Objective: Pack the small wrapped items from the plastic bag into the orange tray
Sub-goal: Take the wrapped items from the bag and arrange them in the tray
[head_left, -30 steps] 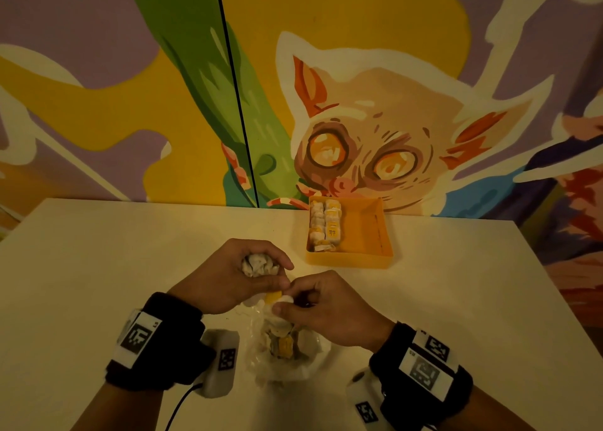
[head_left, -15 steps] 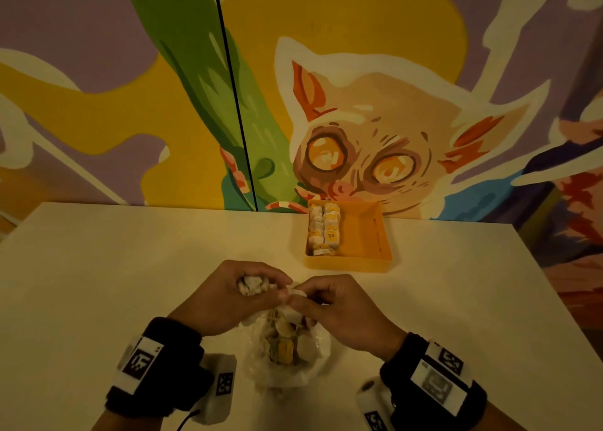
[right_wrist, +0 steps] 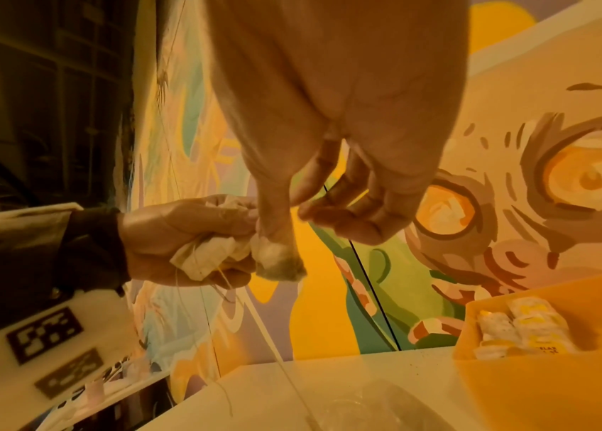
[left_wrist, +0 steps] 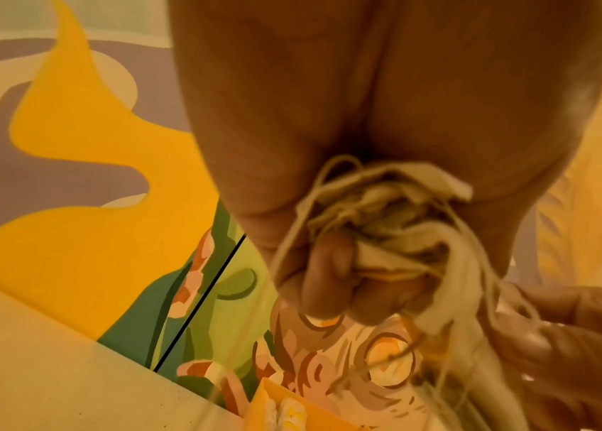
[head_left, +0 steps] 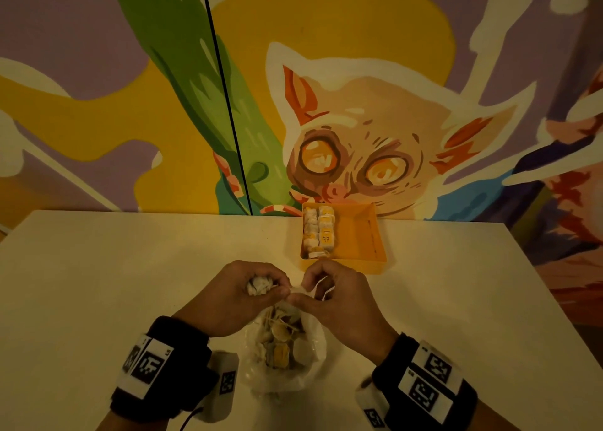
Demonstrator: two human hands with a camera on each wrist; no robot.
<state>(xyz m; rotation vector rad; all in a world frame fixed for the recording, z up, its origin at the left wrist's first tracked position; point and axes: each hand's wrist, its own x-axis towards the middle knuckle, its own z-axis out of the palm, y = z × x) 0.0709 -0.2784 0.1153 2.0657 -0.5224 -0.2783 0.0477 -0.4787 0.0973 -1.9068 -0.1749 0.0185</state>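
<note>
A clear plastic bag (head_left: pixel 306 362) of small wrapped items (head_left: pixel 281 354) lies on the table between my wrists. My left hand (head_left: pixel 274 287) hovers above it and grips a crumpled white bunch of the items (head_left: pixel 259 285), seen close in the left wrist view as a bunch (left_wrist: pixel 384 221) with loose strings. My right hand (head_left: pixel 306 295) touches the left one and pinches one small wrapped item (right_wrist: pixel 281 259) by its top, strings hanging down. The orange tray (head_left: pixel 362 235) stands just beyond the hands, with wrapped items (head_left: pixel 318 231) packed in two columns along its left side.
The cream table (head_left: pixel 130 284) ends at a painted wall (head_left: pixel 359 120) right behind the tray. The tray's right half (head_left: pixel 355 231) is bare orange floor. The table's right edge (head_left: pixel 538 284) runs diagonally toward me.
My right hand has risen from the bag's mouth to the level of the left hand, drawing an item and strings up. The left hand still holds its bunch.
</note>
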